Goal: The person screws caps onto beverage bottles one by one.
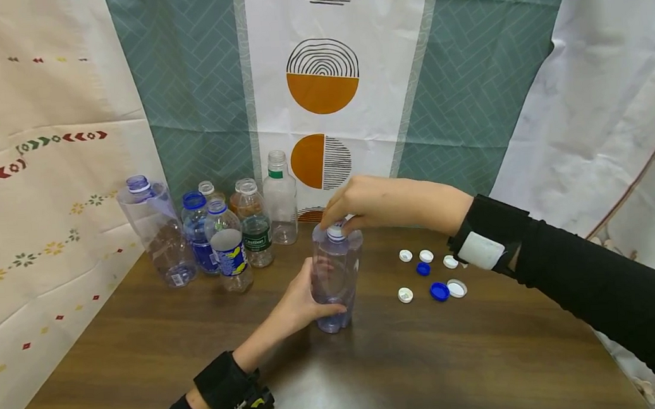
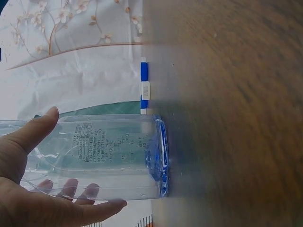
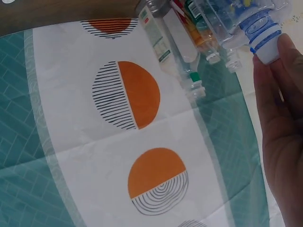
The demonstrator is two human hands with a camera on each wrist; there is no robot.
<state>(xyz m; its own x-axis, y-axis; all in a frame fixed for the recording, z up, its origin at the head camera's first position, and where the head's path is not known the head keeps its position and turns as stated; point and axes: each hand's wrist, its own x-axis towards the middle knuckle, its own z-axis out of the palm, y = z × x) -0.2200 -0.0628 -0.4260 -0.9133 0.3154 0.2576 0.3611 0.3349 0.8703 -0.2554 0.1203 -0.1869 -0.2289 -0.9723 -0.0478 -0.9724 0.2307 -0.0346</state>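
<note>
Bottle (image 1: 336, 270) upright toward the table's (image 1: 458, 360) back edge, midway along; left hand (image 1: 296, 305) curls round its lower body; directly above, right hand (image 1: 364, 203) pinches the cap (image 3: 270, 51) at its mouth.

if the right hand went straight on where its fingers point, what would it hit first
The right hand would first push on the white cap it pinches, then likely the clear bottle beneath; exact depth is hard to judge.

Head view: I log a brown table (image 1: 441, 367) at bottom, green-and-white curtain (image 1: 382, 93) upper centre, cream cloth (image 1: 47, 192) left, glare (image 1: 311, 383) lower centre.
</note>
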